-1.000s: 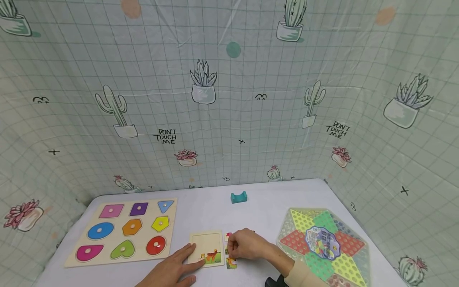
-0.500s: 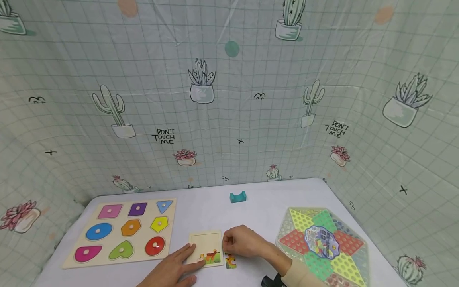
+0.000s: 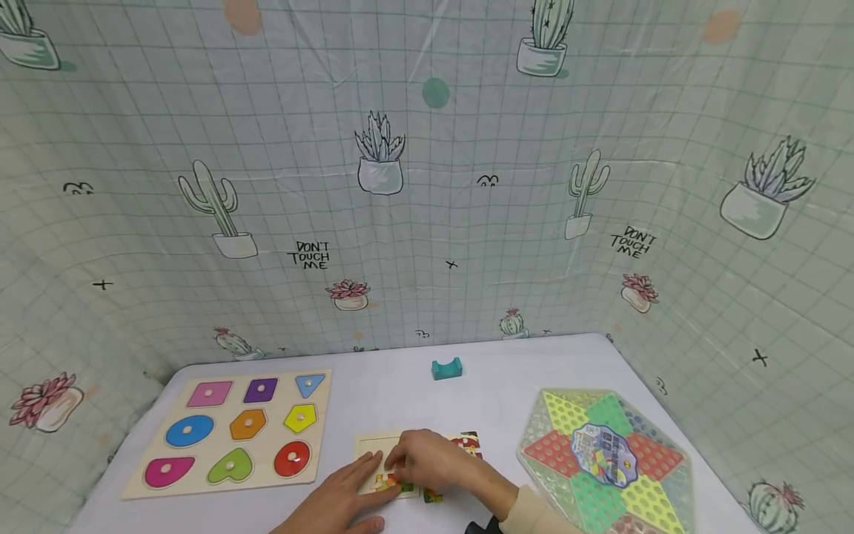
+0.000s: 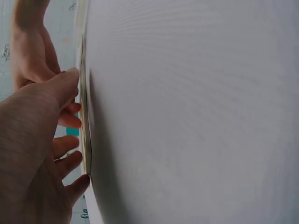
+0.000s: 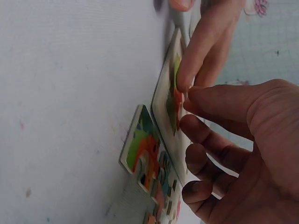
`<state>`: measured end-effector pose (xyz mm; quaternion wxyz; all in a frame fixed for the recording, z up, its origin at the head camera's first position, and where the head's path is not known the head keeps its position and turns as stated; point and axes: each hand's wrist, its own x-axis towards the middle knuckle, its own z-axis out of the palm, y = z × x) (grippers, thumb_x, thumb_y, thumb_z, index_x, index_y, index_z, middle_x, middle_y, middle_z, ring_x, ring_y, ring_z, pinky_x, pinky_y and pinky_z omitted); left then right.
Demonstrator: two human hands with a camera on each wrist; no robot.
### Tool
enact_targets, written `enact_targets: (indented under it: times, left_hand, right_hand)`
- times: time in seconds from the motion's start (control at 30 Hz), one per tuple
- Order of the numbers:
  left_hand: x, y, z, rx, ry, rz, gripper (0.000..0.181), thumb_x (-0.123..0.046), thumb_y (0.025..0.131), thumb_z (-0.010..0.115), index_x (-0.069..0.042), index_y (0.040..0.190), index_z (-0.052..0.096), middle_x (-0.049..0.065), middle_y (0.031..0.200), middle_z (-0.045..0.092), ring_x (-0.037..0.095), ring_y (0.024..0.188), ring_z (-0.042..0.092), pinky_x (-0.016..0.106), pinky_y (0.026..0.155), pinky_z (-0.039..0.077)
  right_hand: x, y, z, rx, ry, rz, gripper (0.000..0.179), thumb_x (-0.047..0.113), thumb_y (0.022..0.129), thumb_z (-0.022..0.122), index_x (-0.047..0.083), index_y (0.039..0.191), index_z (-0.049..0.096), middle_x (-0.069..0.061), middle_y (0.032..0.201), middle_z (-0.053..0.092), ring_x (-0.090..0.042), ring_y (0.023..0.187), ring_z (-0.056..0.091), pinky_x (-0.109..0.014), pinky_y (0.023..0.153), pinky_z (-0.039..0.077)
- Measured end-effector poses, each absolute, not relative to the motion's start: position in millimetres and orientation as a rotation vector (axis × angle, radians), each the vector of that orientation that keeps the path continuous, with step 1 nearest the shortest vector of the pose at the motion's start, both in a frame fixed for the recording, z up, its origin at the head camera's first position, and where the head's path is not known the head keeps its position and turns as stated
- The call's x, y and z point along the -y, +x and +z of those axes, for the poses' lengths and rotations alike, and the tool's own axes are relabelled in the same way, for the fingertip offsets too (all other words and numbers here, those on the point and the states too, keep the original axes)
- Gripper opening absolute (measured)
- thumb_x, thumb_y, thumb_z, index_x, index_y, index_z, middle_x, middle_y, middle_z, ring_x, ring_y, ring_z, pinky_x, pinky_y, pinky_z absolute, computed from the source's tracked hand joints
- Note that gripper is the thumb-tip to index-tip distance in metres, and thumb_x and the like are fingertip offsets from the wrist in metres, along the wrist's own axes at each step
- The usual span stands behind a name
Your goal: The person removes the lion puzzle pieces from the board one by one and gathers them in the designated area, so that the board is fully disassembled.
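A small wooden puzzle tray (image 3: 364,443) lies on the white table. Colourful animal puzzle pieces (image 5: 175,100) fill part of its near side. My left hand (image 3: 342,493) rests on the tray's left and near edges, fingers fairly straight. Over the tray is my right hand (image 3: 432,461), its thumb and index fingertips pinched on a puzzle piece that the fingers mostly hide. Beside the tray's right edge lies a loose puzzle piece (image 5: 137,142) in green and orange. Another loose puzzle piece (image 3: 471,443), red and dark, shows behind the right hand.
On the left lies a wooden shape board (image 3: 265,445) with knobbed coloured shapes. A hexagonal Chinese checkers board (image 3: 603,452) lies on the right. Farther back stands a small teal block (image 3: 447,368) with a curved top. A patterned curtain (image 3: 427,222) surrounds the table.
My right hand has moved left from the loose pieces beside the tray to above the tray, uncovering a piece behind it. My left hand stays on the tray.
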<state>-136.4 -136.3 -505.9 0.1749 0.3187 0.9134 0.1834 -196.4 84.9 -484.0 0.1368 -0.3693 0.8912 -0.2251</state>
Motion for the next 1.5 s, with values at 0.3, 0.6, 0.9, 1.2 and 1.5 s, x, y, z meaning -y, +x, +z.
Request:
enact_targets:
  times: [0.3, 0.6, 0.9, 1.2, 1.5]
  left_hand:
    - [132.1, -138.3, -507.6, -2.575, 0.907, 0.484, 0.056, -0.067, 0.098, 0.04, -0.039, 0.145, 0.054, 0.015, 0.161, 0.032, 0.043, 0.148, 0.028, 0.064, 0.115, 0.028]
    - [131.2, -136.5, -506.6, -2.594, 0.944, 0.448, 0.057, -0.066, 0.098, 0.04, -0.038, 0.146, 0.053, 0.016, 0.161, 0.033, 0.044, 0.147, 0.029, 0.063, 0.114, 0.031]
    - [129.6, -135.7, -504.0, -2.602, 0.945, 0.432, 0.055, -0.064, 0.099, 0.043, -0.038, 0.145, 0.054, 0.015, 0.161, 0.033, 0.043, 0.147, 0.03, 0.061, 0.113, 0.034]
    - [129.6, -135.9, -504.9, -2.61, 0.968, 0.436, 0.054, -0.063, 0.099, 0.044, -0.036, 0.145, 0.055, 0.016, 0.159, 0.037, 0.042, 0.146, 0.032, 0.06, 0.112, 0.036]
    - [129.1, -136.2, -504.8, -2.61, 0.954, 0.408, 0.055, -0.065, 0.098, 0.043, -0.039, 0.146, 0.053, 0.013, 0.161, 0.034, 0.041, 0.147, 0.031, 0.06, 0.113, 0.035]
  right_hand:
    - [-82.4, -192.0, -485.5, -2.611, -1.161, -0.583, 0.015, 0.023, 0.093, 0.073, 0.021, 0.105, 0.081, 0.017, 0.092, 0.063, 0.007, 0.079, 0.051, -0.014, 0.074, 0.047]
    - [-82.2, -191.7, -487.2, -2.612, -1.132, -0.639, 0.011, 0.022, 0.092, 0.074, 0.02, 0.101, 0.08, 0.018, 0.09, 0.062, 0.006, 0.078, 0.052, -0.015, 0.077, 0.048]
    - [-81.8, -190.3, -485.8, -2.598, -1.057, -0.752, 0.006, 0.021, 0.091, 0.075, 0.025, 0.088, 0.072, 0.021, 0.082, 0.055, 0.004, 0.073, 0.049, -0.014, 0.07, 0.045]
    - [-81.0, -189.9, -488.5, -2.518, -1.047, -0.88, 0.003, 0.019, 0.091, 0.075, 0.019, 0.091, 0.072, 0.022, 0.077, 0.059, 0.007, 0.068, 0.052, -0.013, 0.063, 0.047]
    - [-87.6, -190.8, -483.3, -2.46, -0.99, -0.995, 0.004, 0.019, 0.091, 0.075, 0.019, 0.09, 0.071, 0.02, 0.076, 0.06, 0.005, 0.066, 0.051, -0.014, 0.06, 0.046]
